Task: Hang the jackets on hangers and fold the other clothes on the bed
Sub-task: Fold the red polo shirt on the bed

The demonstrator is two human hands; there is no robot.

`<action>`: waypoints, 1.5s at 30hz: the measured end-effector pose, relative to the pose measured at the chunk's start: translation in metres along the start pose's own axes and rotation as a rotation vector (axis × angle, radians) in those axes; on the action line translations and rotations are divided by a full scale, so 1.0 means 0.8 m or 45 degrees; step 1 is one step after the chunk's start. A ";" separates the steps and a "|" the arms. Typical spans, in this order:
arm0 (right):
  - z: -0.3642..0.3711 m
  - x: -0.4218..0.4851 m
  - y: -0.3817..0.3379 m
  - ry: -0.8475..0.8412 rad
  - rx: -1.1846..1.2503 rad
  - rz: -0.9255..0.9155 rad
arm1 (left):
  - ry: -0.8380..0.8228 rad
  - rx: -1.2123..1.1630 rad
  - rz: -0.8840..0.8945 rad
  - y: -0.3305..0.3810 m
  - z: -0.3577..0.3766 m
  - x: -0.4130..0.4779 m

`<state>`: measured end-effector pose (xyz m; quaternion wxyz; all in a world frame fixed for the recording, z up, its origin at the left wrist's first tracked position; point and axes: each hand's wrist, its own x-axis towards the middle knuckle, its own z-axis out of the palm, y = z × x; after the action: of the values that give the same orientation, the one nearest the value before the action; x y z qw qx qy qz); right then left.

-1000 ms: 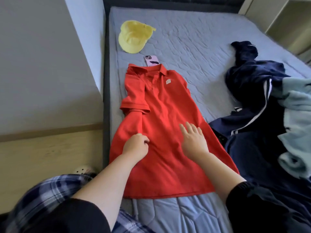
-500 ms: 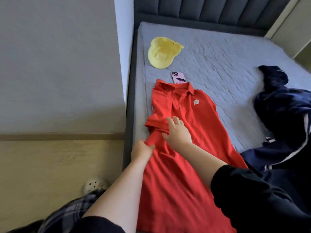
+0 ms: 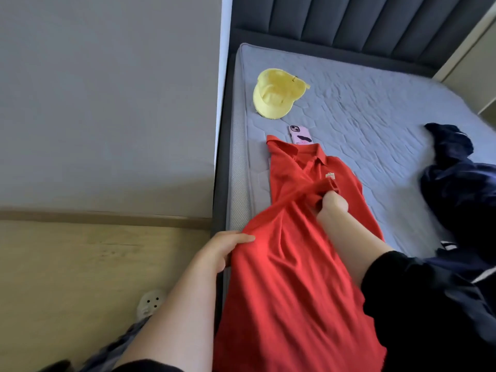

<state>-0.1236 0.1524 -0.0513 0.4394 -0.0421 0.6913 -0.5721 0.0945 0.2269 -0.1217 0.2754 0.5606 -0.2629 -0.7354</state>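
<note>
A red polo shirt [image 3: 292,277] lies lengthwise along the left side of the bed [image 3: 375,103], collar toward the headboard. My left hand [image 3: 224,251] grips the shirt's left side edge and lifts it off the mattress. My right hand [image 3: 331,208] holds the left sleeve, folded across the chest just below the small chest logo; its fingers are hidden in the fabric. A dark navy jacket [image 3: 461,194] with white stripes lies crumpled at the right of the bed.
A yellow cap [image 3: 276,95] and a pink phone [image 3: 300,134] lie on the mattress beyond the collar. A grey wall and wooden floor run along the bed's left side, with a white slipper [image 3: 151,304] on the floor. A dark padded headboard [image 3: 362,20] stands at the far end.
My right hand has carried the left sleeve across the shirt's chest to the right. My left hand has lifted the left side edge of the shirt. The camera has shifted left and closer.
</note>
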 end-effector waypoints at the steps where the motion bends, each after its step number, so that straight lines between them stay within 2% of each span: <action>1: -0.012 0.011 0.007 -0.016 -0.061 0.092 | 0.002 -0.036 0.032 0.001 -0.001 -0.001; 4: -0.038 0.025 0.028 -0.145 -0.444 0.211 | 0.034 0.049 0.144 0.001 -0.002 -0.001; 5: -0.043 0.025 0.032 -0.164 -0.605 0.142 | 0.064 0.099 0.190 0.000 -0.002 -0.001; 6: -0.047 0.025 0.034 -0.175 -0.780 -0.034 | 0.118 0.166 0.246 0.000 -0.001 -0.001; 9: -0.047 0.022 0.030 -0.172 -1.400 -0.905 | 0.412 0.558 0.431 -0.001 0.001 0.001; 10: -0.043 0.014 0.027 -0.182 -1.515 -1.140 | 0.521 0.672 0.459 -0.002 0.001 0.001; 14: -0.010 -0.013 0.008 -0.213 -1.344 -2.184 | 0.757 0.820 0.431 -0.012 -0.004 0.002; 16: -0.001 -0.013 0.004 -0.224 -1.442 -2.509 | 0.800 0.835 0.373 -0.017 -0.007 0.005; 17: -0.002 -0.009 0.005 -0.223 -1.588 -2.581 | 0.815 0.827 0.341 -0.020 -0.008 0.005; 19: -0.014 0.008 0.015 -0.149 -2.146 -2.529 | 0.838 0.757 0.288 -0.026 -0.010 0.007; 20: -0.023 0.013 0.022 -0.162 -2.497 -2.314 | 0.839 0.730 0.263 -0.028 -0.011 0.009; 21: -0.031 0.020 0.030 -0.231 -2.716 -2.016 | 0.826 0.714 0.237 -0.030 -0.010 0.009; 22: -0.037 0.027 0.035 -0.298 -2.785 -1.770 | 0.805 0.703 0.213 -0.031 -0.010 0.010; 23: -0.040 0.028 0.038 -0.355 -2.756 -1.608 | 0.785 0.693 0.197 -0.031 -0.010 0.010; 24: -0.039 0.027 0.040 -0.393 -2.610 -1.575 | 0.770 0.692 0.189 -0.031 -0.010 0.011; 27: -0.018 0.020 0.031 -0.285 -1.821 -1.576 | 0.775 0.764 0.250 -0.029 -0.008 0.009; 29: 0.003 0.016 0.019 -0.259 -1.531 -1.410 | 0.778 0.840 0.356 -0.027 -0.005 0.010; 33: 0.043 0.020 -0.001 -0.431 -1.370 -0.757 | 0.799 1.138 0.632 -0.017 0.012 0.020; 35: 0.052 0.021 -0.001 -0.456 -1.339 -0.606 | 0.794 1.326 0.802 -0.009 0.024 0.025; 37: 0.056 0.023 0.001 -0.471 -1.579 -0.644 | 0.765 1.449 0.907 -0.005 0.033 0.032; 39: 0.059 0.029 0.000 -0.437 -1.563 -0.600 | 0.776 1.480 0.967 0.000 0.038 0.039; 41: 0.058 0.038 0.001 -0.425 -1.701 -0.678 | 0.805 1.497 1.036 0.009 0.044 0.040; 45: 0.058 0.044 0.005 -0.541 -1.838 -0.784 | 0.804 1.482 1.258 0.021 0.051 0.042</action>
<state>-0.1129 0.0991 -0.0722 0.2487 -0.6109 0.7492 -0.0603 0.0492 0.1949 -0.1235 0.2935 0.6136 -0.7282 -0.0836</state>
